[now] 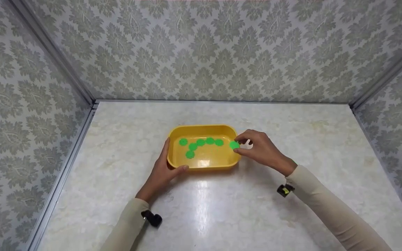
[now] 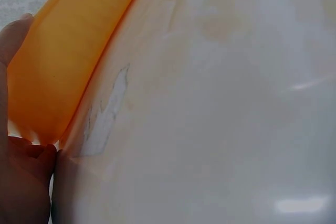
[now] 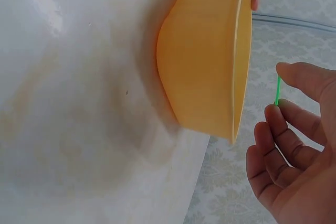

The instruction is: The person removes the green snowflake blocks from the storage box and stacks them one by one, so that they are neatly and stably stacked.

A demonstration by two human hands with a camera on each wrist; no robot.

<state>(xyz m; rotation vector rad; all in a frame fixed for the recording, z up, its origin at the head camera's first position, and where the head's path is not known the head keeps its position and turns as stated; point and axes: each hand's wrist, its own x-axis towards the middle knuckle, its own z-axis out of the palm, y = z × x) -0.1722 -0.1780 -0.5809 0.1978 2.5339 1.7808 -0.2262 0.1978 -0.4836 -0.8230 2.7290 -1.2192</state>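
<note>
A yellow plastic tub (image 1: pixel 218 164) stands on the table, with several small green notched discs (image 1: pixel 200 142) lying loose on its floor. At its left end my left hand (image 1: pixel 161 169) grips the tub, thumb along the front side and fingers by the left wall. The left wrist view shows the thumb (image 2: pixel 16 35) at the tub's rim. My right hand (image 1: pixel 262 148) pinches one green disc (image 1: pixel 234 145) between thumb and fingertips, over the tub's right rim. In the right wrist view this disc (image 3: pixel 277 90) appears edge-on and thin, beside the tub wall (image 3: pixel 202 61).
The pale marbled table (image 1: pixel 124 139) reaches back to a patterned wall (image 1: pixel 204 52), with similar walls at both sides. A glossy light reflection (image 1: pixel 201 209) lies in front of the tub. Each wrist carries a small black camera (image 1: pixel 152 218).
</note>
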